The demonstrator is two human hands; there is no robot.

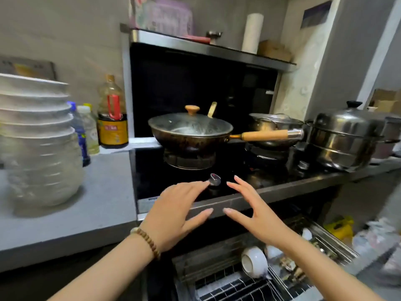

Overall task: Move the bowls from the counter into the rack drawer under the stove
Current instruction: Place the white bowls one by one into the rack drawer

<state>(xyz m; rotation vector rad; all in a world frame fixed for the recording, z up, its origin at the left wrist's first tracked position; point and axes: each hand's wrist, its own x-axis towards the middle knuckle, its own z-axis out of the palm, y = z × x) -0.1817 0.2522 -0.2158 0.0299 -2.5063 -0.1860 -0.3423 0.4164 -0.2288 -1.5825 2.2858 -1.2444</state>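
A tall stack of white bowls (41, 140) stands on the grey counter (104, 205) at the left. Under the stove, the wire rack drawer (236, 285) is pulled out, and one white bowl (253, 260) rests on its side in it. My left hand (173, 211), with a bead bracelet on the wrist, hovers in front of the stove edge with fingers spread and nothing in it. My right hand (253, 211) is beside it, also spread and empty. Both hands are above the drawer and to the right of the bowl stack.
A lidded wok (191, 131) with a wooden handle sits on the black stove (152, 181), whose knob (215, 179) lies just beyond my fingers. A steel pot (275, 124) and steamer (345, 140) stand at the right. Oil and sauce bottles (111, 118) are behind the bowls.
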